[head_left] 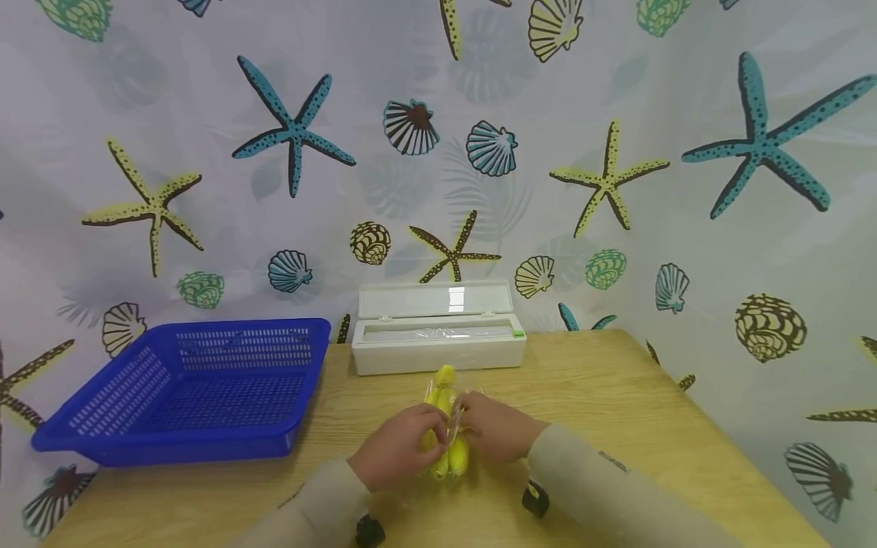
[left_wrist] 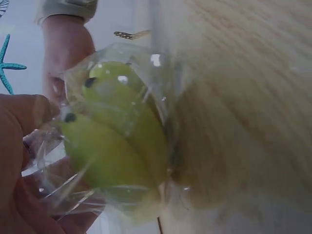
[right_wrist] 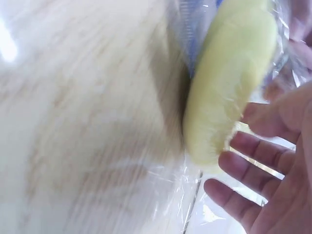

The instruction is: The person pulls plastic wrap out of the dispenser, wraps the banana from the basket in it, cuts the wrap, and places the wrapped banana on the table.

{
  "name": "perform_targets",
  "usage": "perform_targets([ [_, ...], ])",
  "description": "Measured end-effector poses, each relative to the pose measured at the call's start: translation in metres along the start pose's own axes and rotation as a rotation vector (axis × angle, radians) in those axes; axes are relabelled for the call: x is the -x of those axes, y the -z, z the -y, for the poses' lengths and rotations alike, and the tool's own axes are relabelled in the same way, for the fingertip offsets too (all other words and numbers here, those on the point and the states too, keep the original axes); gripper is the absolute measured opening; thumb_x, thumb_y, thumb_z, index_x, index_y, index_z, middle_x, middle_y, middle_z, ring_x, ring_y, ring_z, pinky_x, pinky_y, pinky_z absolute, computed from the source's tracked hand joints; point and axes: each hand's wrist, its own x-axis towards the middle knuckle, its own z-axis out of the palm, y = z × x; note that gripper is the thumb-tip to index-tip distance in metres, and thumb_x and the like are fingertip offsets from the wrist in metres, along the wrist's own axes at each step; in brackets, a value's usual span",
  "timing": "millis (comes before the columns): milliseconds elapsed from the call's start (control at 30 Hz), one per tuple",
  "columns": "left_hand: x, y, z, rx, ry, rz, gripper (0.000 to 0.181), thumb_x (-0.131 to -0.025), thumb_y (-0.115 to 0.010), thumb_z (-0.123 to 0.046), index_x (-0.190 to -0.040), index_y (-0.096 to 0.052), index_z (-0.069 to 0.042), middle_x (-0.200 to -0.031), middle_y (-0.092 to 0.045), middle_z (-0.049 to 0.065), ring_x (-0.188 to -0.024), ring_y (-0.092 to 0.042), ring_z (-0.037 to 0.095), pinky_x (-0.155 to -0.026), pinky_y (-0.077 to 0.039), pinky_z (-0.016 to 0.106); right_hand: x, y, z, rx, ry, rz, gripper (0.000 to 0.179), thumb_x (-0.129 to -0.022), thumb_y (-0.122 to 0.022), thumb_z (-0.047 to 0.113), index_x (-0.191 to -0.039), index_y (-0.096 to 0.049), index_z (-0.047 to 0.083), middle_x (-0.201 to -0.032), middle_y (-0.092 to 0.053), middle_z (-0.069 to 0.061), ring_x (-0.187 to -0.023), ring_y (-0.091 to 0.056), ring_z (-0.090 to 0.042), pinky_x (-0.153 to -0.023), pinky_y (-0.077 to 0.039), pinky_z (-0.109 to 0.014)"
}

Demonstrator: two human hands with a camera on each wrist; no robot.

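Note:
A bunch of yellow bananas lies on the table in front of the white box, stem end away from me. Clear plastic wrap covers it, loose and wrinkled at the near end around the dark tips. On the left side of the bananas, my left hand pinches a fold of the wrap between thumb and fingers. My right hand is at the right side, its fingertips gathering film over the top. In the right wrist view its other fingers spread beside a banana.
Behind the bananas stands a white plastic wrap dispenser, lid raised, a roll of film inside and a green piece at its right end. A blue plastic basket sits at the left of the wooden table. A patterned curtain hangs behind.

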Motion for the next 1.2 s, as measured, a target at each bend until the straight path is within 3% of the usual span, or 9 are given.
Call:
perform_targets([
  [133,-0.002,-0.007,0.002,-0.023,-0.004,0.066,0.006,-0.092,-0.068,-0.027,-0.088,-0.069,-0.024,-0.128,-0.069,-0.002,-0.119,-0.065,0.018,-0.105,-0.052,0.039,0.001,0.008,-0.006,-0.170,-0.031,-0.003,0.030,-0.094,-0.051,0.002,-0.111,-0.073,0.011,-0.124,-0.065,-0.002,-0.119,-0.061,-0.020,-0.106,-0.051,-0.040],
  [267,-0.001,-0.010,0.004,-0.025,-0.042,0.083,0.011,-0.092,-0.071,-0.034,-0.085,-0.068,-0.027,-0.106,-0.073,-0.010,-0.099,-0.065,0.007,-0.095,-0.055,0.033,0.003,0.021,-0.009,-0.252,-0.046,-0.118,0.026,-0.090,-0.052,0.000,-0.092,-0.072,0.016,-0.098,-0.070,0.005,-0.091,-0.064,-0.009,-0.083,-0.056,-0.029],
  [367,0.000,-0.012,0.006,-0.039,-0.049,0.088,0.015,-0.092,-0.071,-0.041,-0.083,-0.067,-0.029,-0.094,-0.068,-0.017,-0.091,-0.060,0.001,-0.088,-0.054,0.029,0.004,0.028,-0.001,-0.169,0.039,-0.288,0.022,-0.085,-0.056,-0.001,-0.083,-0.067,0.017,-0.086,-0.064,0.009,-0.077,-0.055,-0.004,-0.070,-0.050,-0.022],
  [467,0.000,-0.013,0.005,-0.065,-0.049,0.105,0.015,-0.092,-0.069,-0.043,-0.086,-0.068,-0.029,-0.091,-0.067,-0.020,-0.089,-0.059,0.000,-0.087,-0.054,0.028,0.004,0.028,0.009,0.046,0.192,-0.368,0.020,-0.083,-0.062,0.002,-0.091,-0.070,0.019,-0.097,-0.065,0.007,-0.089,-0.057,-0.009,-0.081,-0.054,-0.025],
  [600,0.000,-0.013,0.000,-0.079,-0.048,0.136,0.017,-0.093,-0.068,-0.045,-0.091,-0.069,-0.028,-0.088,-0.066,-0.021,-0.087,-0.058,0.000,-0.087,-0.053,0.028,0.004,0.022,0.019,0.278,0.250,-0.223,0.034,-0.084,-0.065,0.010,-0.115,-0.072,0.023,-0.121,-0.067,0.004,-0.116,-0.058,-0.017,-0.106,-0.049,-0.035],
  [733,0.000,-0.011,-0.004,-0.087,-0.031,0.154,0.021,-0.092,-0.068,-0.049,-0.091,-0.066,-0.028,-0.086,-0.063,-0.020,-0.085,-0.056,0.001,-0.085,-0.052,0.027,0.007,0.019,0.020,0.302,0.118,-0.075,0.035,-0.087,-0.063,0.012,-0.121,-0.071,0.020,-0.124,-0.065,0.002,-0.116,-0.057,-0.017,-0.105,-0.050,-0.033],
  [867,0.002,-0.010,-0.006,-0.094,-0.010,0.163,0.023,-0.090,-0.068,-0.052,-0.087,-0.064,-0.029,-0.086,-0.064,-0.020,-0.089,-0.057,0.003,-0.086,-0.052,0.028,0.008,0.013,0.011,0.114,-0.017,-0.035,0.031,-0.091,-0.061,0.019,-0.120,-0.070,0.015,-0.121,-0.062,0.001,-0.112,-0.056,-0.015,-0.100,-0.053,-0.033],
  [1100,0.002,-0.006,-0.008,-0.105,0.003,0.170,0.022,-0.089,-0.070,-0.051,-0.090,-0.065,-0.030,-0.104,-0.070,-0.017,-0.118,-0.061,0.016,-0.106,-0.050,0.041,-0.006,-0.006,-0.015,-0.591,-0.282,-0.067,0.030,-0.096,-0.064,0.023,-0.122,-0.060,0.007,-0.110,-0.063,-0.006,-0.097,-0.061,-0.018,-0.084,-0.054,-0.037],
  [1200,0.002,-0.006,-0.007,-0.111,-0.031,0.163,0.022,-0.090,-0.070,-0.050,-0.096,-0.066,-0.029,-0.107,-0.070,-0.016,-0.118,-0.060,0.015,-0.105,-0.050,0.040,-0.010,-0.011,-0.025,-0.726,-0.354,-0.034,0.033,-0.097,-0.064,0.024,-0.123,-0.060,0.005,-0.109,-0.065,-0.008,-0.092,-0.062,-0.016,-0.079,-0.056,-0.032],
])
